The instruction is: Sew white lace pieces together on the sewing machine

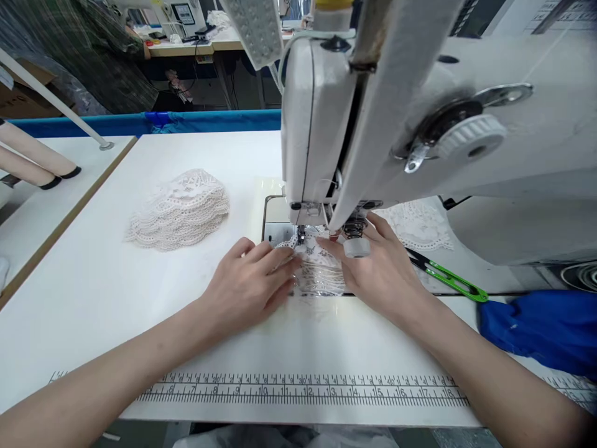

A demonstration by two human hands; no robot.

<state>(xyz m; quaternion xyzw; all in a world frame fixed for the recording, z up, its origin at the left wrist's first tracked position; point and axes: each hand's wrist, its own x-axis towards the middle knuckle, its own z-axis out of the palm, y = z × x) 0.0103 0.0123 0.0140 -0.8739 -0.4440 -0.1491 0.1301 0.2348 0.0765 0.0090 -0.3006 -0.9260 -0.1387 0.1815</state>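
A small piece of white lace (317, 269) lies under the presser foot (302, 234) of a white sewing machine (373, 112). My left hand (249, 281) rests flat on the table with its fingers stretched onto the lace's left edge. On the lace's right side my right hand (380, 264) presses down, fingertips close to the needle area. Both hands press the lace and grip nothing.
A stack of white lace pieces (180, 210) sits at the left on the white table (93, 280). More lace (420, 225) lies behind the machine arm. Green-handled thread snips (448, 275) and blue fabric (541, 330) are at the right. A printed ruler (298, 389) runs along the front edge.
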